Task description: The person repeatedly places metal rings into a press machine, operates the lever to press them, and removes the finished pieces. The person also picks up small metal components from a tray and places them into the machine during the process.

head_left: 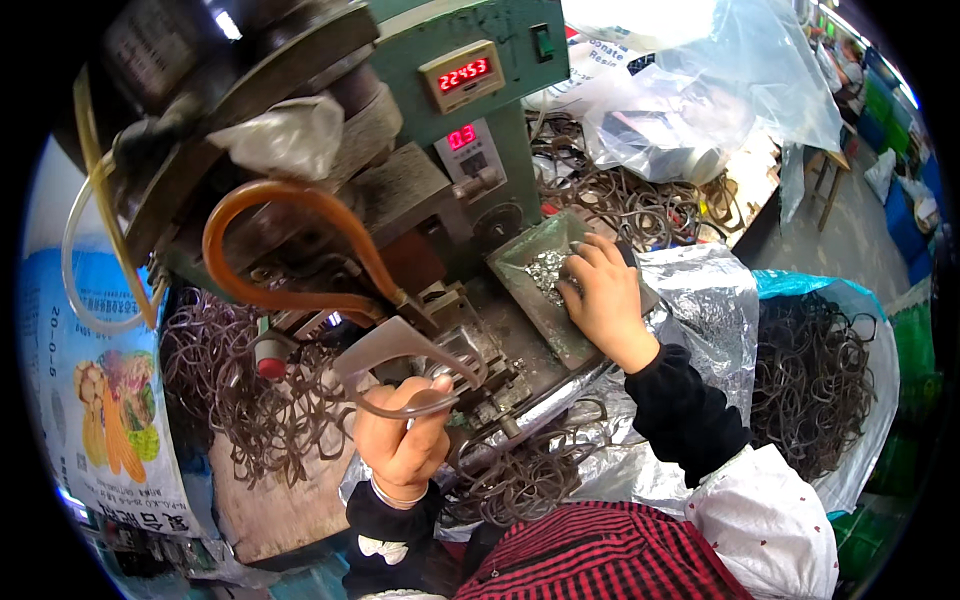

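Observation:
My left hand (405,435) is closed around a brown, translucent plastic loop (378,350) with one broad flat side. The loop is held up at the work spot of a green bench machine (400,20), and part of it overlaps the metal fixture (465,340). My right hand (610,300) reaches over a green metal tray (570,345) to the right of that fixture. Its fingers are bent and apart, with the tips at a heap of small shiny metal pieces (545,272). Whether a piece sits under the fingertips is hidden.
A thick orange hose (215,245) curves in front of the machine. Piles of similar loops lie left (250,400), behind the tray (650,205) and near my lap (525,480). More fill a plastic-lined bag (815,390) at right. A red button (271,367) sits left of the fixture.

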Demonstrator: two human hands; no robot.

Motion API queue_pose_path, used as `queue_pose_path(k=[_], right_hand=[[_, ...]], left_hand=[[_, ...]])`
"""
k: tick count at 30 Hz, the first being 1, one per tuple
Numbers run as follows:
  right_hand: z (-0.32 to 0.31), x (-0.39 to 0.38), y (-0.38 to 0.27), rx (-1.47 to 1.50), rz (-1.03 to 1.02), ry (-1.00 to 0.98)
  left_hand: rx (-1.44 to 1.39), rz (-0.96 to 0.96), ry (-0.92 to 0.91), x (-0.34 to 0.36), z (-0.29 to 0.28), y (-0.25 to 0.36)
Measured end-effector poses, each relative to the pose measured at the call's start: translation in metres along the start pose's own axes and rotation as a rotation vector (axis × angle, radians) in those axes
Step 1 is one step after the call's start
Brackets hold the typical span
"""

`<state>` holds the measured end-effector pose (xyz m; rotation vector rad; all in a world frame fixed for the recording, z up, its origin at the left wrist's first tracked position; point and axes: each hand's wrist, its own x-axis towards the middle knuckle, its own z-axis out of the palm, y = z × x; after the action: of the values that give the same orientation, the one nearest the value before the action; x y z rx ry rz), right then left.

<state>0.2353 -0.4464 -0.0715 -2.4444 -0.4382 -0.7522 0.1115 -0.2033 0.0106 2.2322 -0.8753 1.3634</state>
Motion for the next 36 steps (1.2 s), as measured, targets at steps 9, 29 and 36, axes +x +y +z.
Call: queue_pose_path(k=[9, 29, 36], right_hand=[[-0.007, 0.006, 0.008, 0.248, 0.119, 0.065], [0.002, 0.025, -0.013, 0.13, -0.151, 0.099], [-0.024, -0.005, -0.016, 0.26, 0.013, 0.223]], left_hand=[[-0.008, -0.003, -0.025, 0.0, 0.0, 0.001], [0.432, -0.797, -0.501, -0.055, -0.121, 0.005], [0.206, -1.441, -0.381, -0.188, -0.074, -0.009]])
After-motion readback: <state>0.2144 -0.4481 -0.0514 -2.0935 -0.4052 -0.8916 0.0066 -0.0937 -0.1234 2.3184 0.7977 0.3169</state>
